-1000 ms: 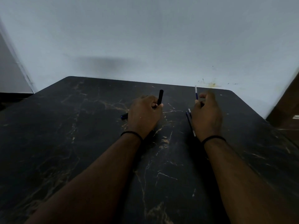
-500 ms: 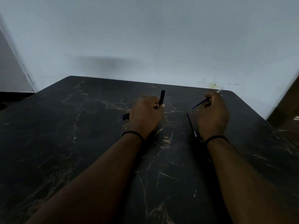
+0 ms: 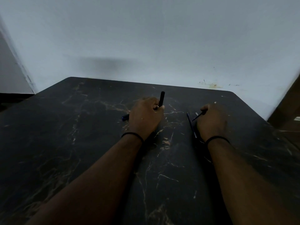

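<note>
My left hand [image 3: 145, 117] grips a black pen barrel [image 3: 161, 98] that sticks up past the thumb. A blue pen cap [image 3: 125, 117] lies on the table just left of that hand. My right hand [image 3: 211, 121] pinches a thin pen refill [image 3: 197, 117], whose dark tip points down and left and whose white end [image 3: 215, 102] shows past the fingers. Another thin blue refill [image 3: 191, 125] lies on the black marble table [image 3: 81, 135] just left of my right hand. Both wrists carry a black band.
The table's far edge meets a pale wall [image 3: 146, 46]. A brown wooden piece [image 3: 289, 104] stands at the right beyond the table corner. A dark floor strip [image 3: 14, 98] shows at the far left.
My right hand turned the thin refill from upright to slanting, tip down and left, and drew it nearer the table. My left hand kept still with the black barrel.
</note>
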The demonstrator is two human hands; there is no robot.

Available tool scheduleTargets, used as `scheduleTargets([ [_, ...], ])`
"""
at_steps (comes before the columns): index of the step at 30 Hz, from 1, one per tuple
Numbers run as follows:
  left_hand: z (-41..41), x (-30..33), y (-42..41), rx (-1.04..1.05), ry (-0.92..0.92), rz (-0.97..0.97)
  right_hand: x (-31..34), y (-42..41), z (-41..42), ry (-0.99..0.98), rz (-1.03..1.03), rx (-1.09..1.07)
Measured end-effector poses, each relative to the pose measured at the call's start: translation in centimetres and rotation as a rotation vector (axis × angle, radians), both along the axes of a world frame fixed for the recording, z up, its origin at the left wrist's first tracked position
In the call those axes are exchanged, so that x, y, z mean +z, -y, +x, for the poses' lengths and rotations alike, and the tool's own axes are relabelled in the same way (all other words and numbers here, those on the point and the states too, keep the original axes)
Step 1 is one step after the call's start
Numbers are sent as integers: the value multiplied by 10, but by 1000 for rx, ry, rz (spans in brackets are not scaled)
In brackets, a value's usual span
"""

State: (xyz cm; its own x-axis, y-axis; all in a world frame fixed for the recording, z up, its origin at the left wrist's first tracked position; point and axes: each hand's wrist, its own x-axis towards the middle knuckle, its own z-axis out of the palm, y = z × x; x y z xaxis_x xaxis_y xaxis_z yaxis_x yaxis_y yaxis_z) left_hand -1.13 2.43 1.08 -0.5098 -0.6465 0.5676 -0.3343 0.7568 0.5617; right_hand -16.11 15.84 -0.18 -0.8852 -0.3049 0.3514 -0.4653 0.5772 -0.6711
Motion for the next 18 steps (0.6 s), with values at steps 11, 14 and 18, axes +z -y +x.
scheduleTargets([
  [11,0,-1,1,-1,5,-8,1,5,3,24,-48,18],
  [14,0,0,0,4,8,-12,5,5,5,-36,-141,-4],
  [18,0,-1,0,9,-7,-4,4,6,9,-141,-328,32],
])
